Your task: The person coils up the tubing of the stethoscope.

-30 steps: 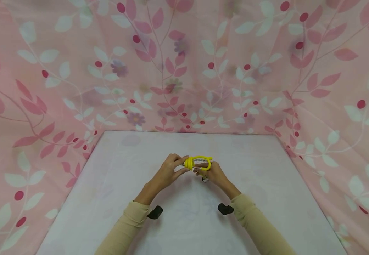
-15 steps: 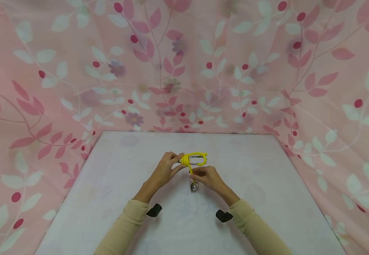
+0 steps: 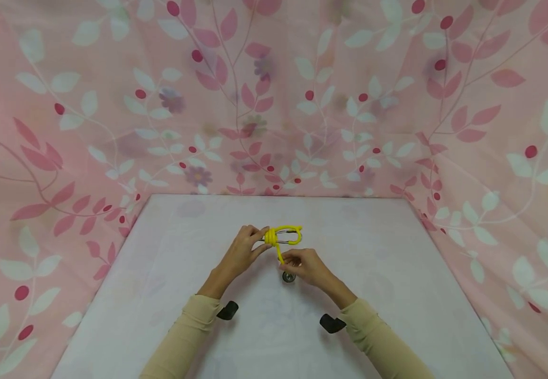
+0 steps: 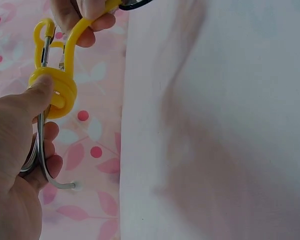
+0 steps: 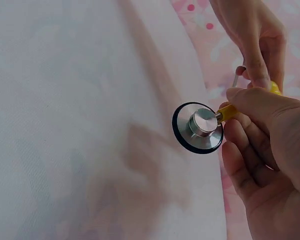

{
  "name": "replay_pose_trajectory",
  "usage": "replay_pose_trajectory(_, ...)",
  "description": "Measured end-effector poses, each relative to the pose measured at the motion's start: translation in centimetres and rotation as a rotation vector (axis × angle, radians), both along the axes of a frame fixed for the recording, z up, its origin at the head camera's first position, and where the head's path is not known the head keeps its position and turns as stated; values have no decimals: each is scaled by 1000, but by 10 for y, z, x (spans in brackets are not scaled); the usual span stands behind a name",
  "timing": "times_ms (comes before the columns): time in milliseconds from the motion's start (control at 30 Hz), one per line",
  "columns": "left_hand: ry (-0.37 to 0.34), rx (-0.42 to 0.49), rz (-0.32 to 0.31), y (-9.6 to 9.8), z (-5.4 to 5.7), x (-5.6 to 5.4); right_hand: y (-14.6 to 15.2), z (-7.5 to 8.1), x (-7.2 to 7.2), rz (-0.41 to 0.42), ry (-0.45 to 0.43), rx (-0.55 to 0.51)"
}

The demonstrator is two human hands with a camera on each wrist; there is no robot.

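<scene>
A stethoscope with yellow tubing point(image 3: 271, 237) is held above the table, its tube wound in several turns around the metal ear tubes point(image 4: 41, 137). My left hand point(image 3: 242, 251) grips the bundle at the coils, thumb on the yellow turns and fingers behind the metal. A yellow loop sticks out to the right of the coils. My right hand point(image 3: 308, 265) pinches the free tube end between thumb and fingers, just by the chestpiece point(image 5: 199, 127). That silver disc with a black rim hangs beside the right fingertips point(image 5: 234, 95). The tube runs from the coils down to the right hand.
A white-covered table point(image 3: 274, 331) lies under both hands. Pink floral cloth point(image 3: 274, 105) stands behind it and at both sides. Black wrist mounts point(image 3: 332, 323) jut inward from the two sleeves.
My right hand has come away from the loop, down and slightly left, drawing the tube end below the coils. The left hand and bundle have shifted slightly left.
</scene>
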State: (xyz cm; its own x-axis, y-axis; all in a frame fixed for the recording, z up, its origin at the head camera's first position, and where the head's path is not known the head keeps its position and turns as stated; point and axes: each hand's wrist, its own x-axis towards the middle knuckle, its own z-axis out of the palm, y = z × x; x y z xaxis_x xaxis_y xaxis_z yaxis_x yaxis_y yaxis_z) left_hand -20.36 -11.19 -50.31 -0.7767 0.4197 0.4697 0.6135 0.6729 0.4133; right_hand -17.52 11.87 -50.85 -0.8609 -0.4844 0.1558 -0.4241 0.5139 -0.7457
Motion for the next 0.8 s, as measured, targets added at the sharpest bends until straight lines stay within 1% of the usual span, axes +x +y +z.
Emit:
replay_pose_trajectory(167,10,5,9,-2,-1,0,-3,6,5,22,10,6)
replay_pose_trajectory(400,14,-8,12,-5,-8,0,-7,12,11,37,21,47)
replay_pose_trajectory(500,29,-12,10,-6,-11,0,-9,14,11,24,55,79)
replay_pose_trajectory(600,28,-17,7,-7,-12,0,-10,16,12,6,100,107)
replay_pose_trajectory(700,9,-19,7,-7,-11,0,-11,18,12,-8,140,107)
replay_pose_trajectory(800,-19,-35,13,-7,-8,0,-10,19,12,-17,180,91)
